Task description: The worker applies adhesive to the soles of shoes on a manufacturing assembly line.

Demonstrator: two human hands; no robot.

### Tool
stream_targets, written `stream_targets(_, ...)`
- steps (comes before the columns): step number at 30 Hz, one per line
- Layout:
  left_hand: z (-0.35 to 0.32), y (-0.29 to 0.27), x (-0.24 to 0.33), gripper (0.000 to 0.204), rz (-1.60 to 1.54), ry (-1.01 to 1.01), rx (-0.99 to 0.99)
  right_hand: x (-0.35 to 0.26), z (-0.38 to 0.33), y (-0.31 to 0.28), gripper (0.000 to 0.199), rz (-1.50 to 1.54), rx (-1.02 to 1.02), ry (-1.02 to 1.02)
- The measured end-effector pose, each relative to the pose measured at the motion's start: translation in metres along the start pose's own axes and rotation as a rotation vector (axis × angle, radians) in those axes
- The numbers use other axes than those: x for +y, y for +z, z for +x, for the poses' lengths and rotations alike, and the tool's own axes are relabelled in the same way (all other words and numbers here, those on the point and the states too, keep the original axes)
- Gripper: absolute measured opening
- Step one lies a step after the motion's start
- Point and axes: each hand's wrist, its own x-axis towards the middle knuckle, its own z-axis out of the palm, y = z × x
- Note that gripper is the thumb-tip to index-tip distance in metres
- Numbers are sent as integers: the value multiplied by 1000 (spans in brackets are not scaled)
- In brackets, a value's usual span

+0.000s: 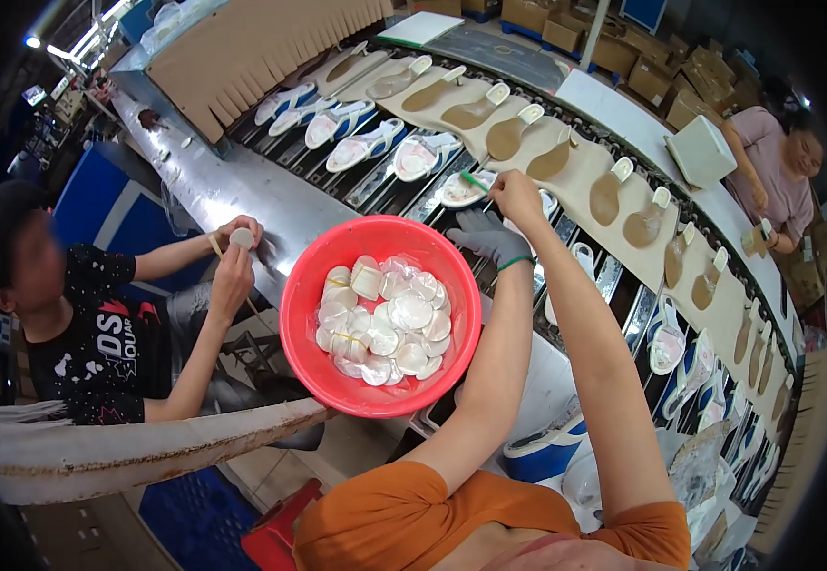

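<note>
My right hand (518, 196) is bare and pinches a slim green stick-like tool (474, 181). The tool's end reaches over the insole of a white sandal (461, 193) on the conveyor; its tip is too small to make out. Just nearer to me, my left hand (491, 238) wears a grey glove with a green band at the wrist. Its fingers are stretched out beside that sandal, with nothing visible in them. Left of my forearms stands a red basin (301, 366) holding many white round discs (411, 312), some bundled with bands.
Blue-and-white sandals (366, 146) line the slatted conveyor (323, 176). Behind them, brown soles (504, 139) run along a beige belt. A co-worker at left (99, 333) holds a white disc; another person (775, 181) stands at far right. A metal table (233, 205) adjoins the basin.
</note>
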Motion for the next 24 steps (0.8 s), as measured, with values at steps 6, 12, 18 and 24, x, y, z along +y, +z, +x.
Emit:
stream_targets(6,39,-15,4,85,-185,19,-443,-2,-7,4,15,-57,14,-146)
stream_targets(12,2,-6,8,81,-123,-92,-27,-5,-17,-19,20,526,-437,-11)
stream_targets(18,-18,-32,15,81,63,-118,17,56,-61,-65,20,757,-199,197)
stream_targets(24,-24,-63,14,82,176,-155,81,86,-114,-51,20,101,134,54)
